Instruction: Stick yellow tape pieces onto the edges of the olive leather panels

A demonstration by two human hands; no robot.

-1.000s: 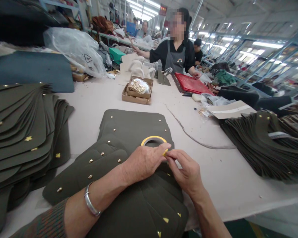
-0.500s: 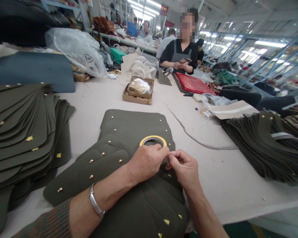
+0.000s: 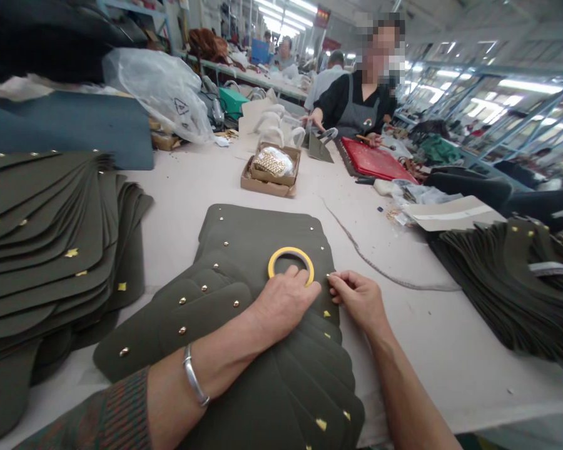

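Left hand point(image 3: 284, 303) gripped yellow tape roll point(image 3: 271, 265); right hand point(image 3: 359, 300) was pinched closed, contents unclear. Cardboard box point(image 3: 266, 185) stood beyond olive panels point(image 3: 267, 228); cord point(image 3: 356, 244) lay right.

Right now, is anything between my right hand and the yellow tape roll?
Nothing visible blocks your right hand from the facing edge of the yellow tape roll. Your left hand, though, covers part of the roll's side nearest you.

Centre: one yellow tape roll point(image 3: 291, 250), one dark panel pile point(image 3: 267, 228), two wearer's hands point(image 3: 281, 303). Lower left: one silver bangle point(image 3: 194, 376).
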